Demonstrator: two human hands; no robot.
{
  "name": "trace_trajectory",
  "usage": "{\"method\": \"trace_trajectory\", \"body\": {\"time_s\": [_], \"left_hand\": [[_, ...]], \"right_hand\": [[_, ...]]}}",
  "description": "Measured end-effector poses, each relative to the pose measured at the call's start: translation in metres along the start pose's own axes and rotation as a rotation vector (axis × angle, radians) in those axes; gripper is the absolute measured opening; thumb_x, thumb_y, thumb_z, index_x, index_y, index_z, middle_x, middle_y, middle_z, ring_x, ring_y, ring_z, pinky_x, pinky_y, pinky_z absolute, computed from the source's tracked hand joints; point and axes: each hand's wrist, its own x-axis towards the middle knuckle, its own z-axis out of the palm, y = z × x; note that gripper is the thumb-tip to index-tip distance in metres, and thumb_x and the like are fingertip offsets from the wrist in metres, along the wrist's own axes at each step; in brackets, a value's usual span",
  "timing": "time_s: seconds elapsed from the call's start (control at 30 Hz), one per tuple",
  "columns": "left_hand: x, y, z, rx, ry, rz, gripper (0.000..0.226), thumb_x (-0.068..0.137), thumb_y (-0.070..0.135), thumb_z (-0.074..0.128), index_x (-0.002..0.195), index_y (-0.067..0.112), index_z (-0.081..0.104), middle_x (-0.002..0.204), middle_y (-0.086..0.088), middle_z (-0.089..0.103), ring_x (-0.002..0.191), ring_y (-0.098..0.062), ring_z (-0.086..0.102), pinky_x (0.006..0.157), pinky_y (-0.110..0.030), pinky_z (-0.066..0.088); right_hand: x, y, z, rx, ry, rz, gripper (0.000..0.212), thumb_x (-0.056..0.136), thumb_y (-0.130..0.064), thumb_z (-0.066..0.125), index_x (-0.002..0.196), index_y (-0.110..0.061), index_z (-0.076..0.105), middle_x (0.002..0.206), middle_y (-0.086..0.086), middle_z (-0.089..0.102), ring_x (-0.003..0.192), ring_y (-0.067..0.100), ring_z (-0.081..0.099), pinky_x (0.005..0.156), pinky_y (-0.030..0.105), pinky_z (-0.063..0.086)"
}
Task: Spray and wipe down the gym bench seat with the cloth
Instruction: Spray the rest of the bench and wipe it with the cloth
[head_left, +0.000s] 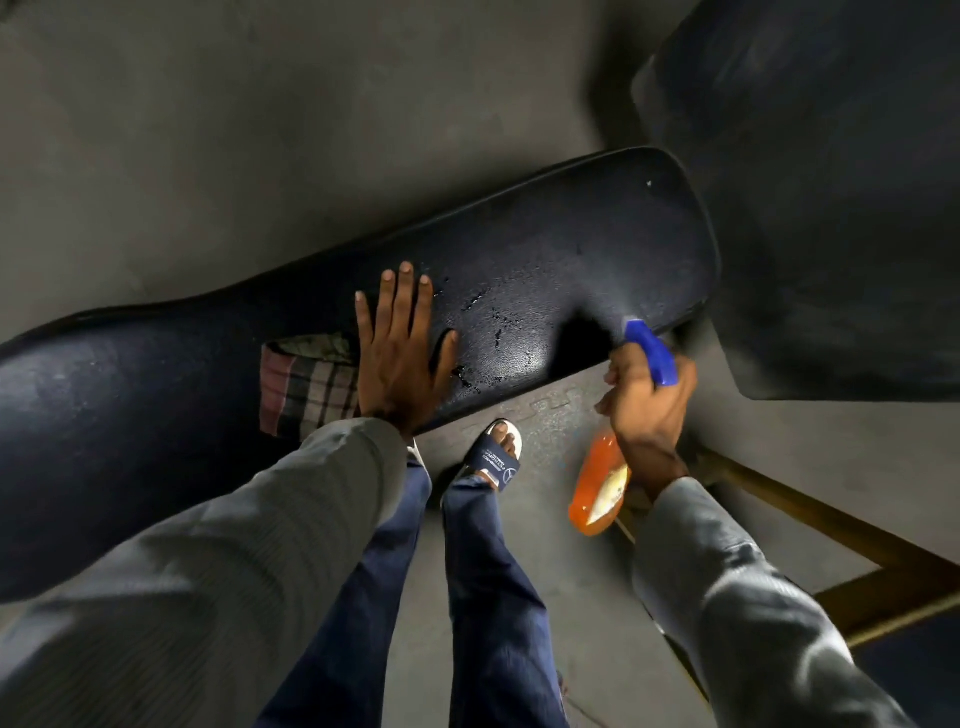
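While my right hand (647, 400) grips the spray bottle (605, 483) at frame right, seat (571, 249) beaded wet, my flat left hand (400, 353) probably grabs the cloth (306, 384) next.

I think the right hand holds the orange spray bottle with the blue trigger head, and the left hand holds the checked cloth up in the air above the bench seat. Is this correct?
Not fully. The head view shows the left hand lying flat, fingers straight, on the bench seat, and the checked cloth lies on the seat beside and partly under it, not lifted. The rest is correct: the right hand grips the orange spray bottle with the blue trigger head.
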Motion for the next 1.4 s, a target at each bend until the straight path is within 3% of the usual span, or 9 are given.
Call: {"method": "trace_trajectory", "body": {"time_s": [0.13,0.33,0.53,0.73,0.9,1.03,1.17,1.27,1.4], "left_hand": [[0.001,0.001,0.001,-0.003,0.011,0.006,0.071,0.108,0.048,0.041,0.166,0.01,0.026,0.177,-0.016,0.016,0.165,-0.034,0.013,0.131,-0.063,0.007],[0.002,0.001,0.002,-0.001,0.017,0.011,0.071,0.108,0.048,0.042,0.166,0.011,0.026,0.176,-0.016,0.016,0.165,-0.034,0.012,0.131,-0.063,0.006],[0.002,0.0,0.004,0.007,0.025,0.01,0.071,0.108,0.048,0.042,0.167,0.012,0.025,0.177,-0.015,0.016,0.165,-0.034,0.011,0.132,-0.062,0.006],[0.001,0.0,0.004,0.02,0.023,0.007,0.07,0.109,0.048,0.041,0.167,0.012,0.025,0.177,-0.015,0.015,0.165,-0.034,0.012,0.132,-0.062,0.006],[0.001,0.0,0.006,0.036,0.035,0.01,0.071,0.108,0.048,0.042,0.167,0.012,0.025,0.177,-0.015,0.016,0.165,-0.034,0.012,0.132,-0.06,0.004],[0.001,0.001,0.006,0.024,0.037,0.008,0.072,0.108,0.048,0.042,0.167,0.011,0.025,0.177,-0.015,0.016,0.165,-0.034,0.012,0.132,-0.06,0.003],[0.001,0.001,0.005,0.012,0.05,0.01,0.072,0.107,0.048,0.041,0.166,0.01,0.027,0.176,-0.016,0.017,0.164,-0.035,0.014,0.132,-0.062,0.005],[0.001,0.002,0.005,0.013,0.061,0.015,0.072,0.107,0.047,0.042,0.166,0.009,0.028,0.176,-0.017,0.018,0.164,-0.036,0.015,0.132,-0.062,0.005],[0.001,0.002,0.005,0.017,0.063,0.014,0.072,0.107,0.047,0.043,0.166,0.01,0.027,0.176,-0.016,0.018,0.164,-0.035,0.014,0.132,-0.062,0.005]], "right_hand": [[0.0,0.008,-0.015,-0.046,0.054,0.047,0.03,0.08,-0.034,0.058,0.068,-0.006,0.059,0.057,0.017,0.053,0.039,0.028,0.058,0.048,0.058,0.055],[-0.016,0.041,-0.012,-0.151,-0.074,0.052,0.035,0.082,-0.042,0.059,0.07,-0.008,0.062,0.066,0.02,0.06,0.059,0.046,0.063,0.06,0.062,0.058],[-0.034,0.032,0.021,-0.186,-0.269,-0.12,0.03,0.083,-0.046,0.058,0.065,-0.023,0.051,0.062,0.008,0.058,0.062,0.041,0.064,0.063,0.056,0.055],[0.013,0.007,0.01,-0.088,-0.044,0.008,0.045,0.082,-0.055,0.058,0.075,-0.01,0.061,0.079,0.019,0.064,0.074,0.045,0.07,0.073,0.059,0.059],[0.042,-0.009,-0.022,0.047,0.143,0.003,0.03,0.086,-0.029,0.058,0.07,-0.004,0.064,0.066,0.007,0.058,0.045,0.035,0.063,0.045,0.044,0.055],[0.039,0.008,-0.033,0.078,0.223,0.046,0.028,0.089,-0.027,0.06,0.066,-0.012,0.058,0.061,0.011,0.056,0.045,0.032,0.056,0.049,0.047,0.057],[0.028,0.037,-0.039,0.004,0.221,0.115,0.031,0.087,-0.041,0.059,0.067,-0.02,0.068,0.061,0.008,0.063,0.066,0.044,0.065,0.074,0.067,0.06],[0.012,0.058,-0.042,0.062,0.211,0.149,0.035,0.086,-0.038,0.059,0.059,-0.018,0.067,0.056,0.012,0.059,0.055,0.038,0.06,0.058,0.062,0.06],[-0.014,0.075,-0.036,-0.016,0.117,0.128,0.031,0.084,-0.039,0.06,0.067,-0.015,0.068,0.054,0.009,0.059,0.057,0.042,0.066,0.063,0.065,0.058]]}}
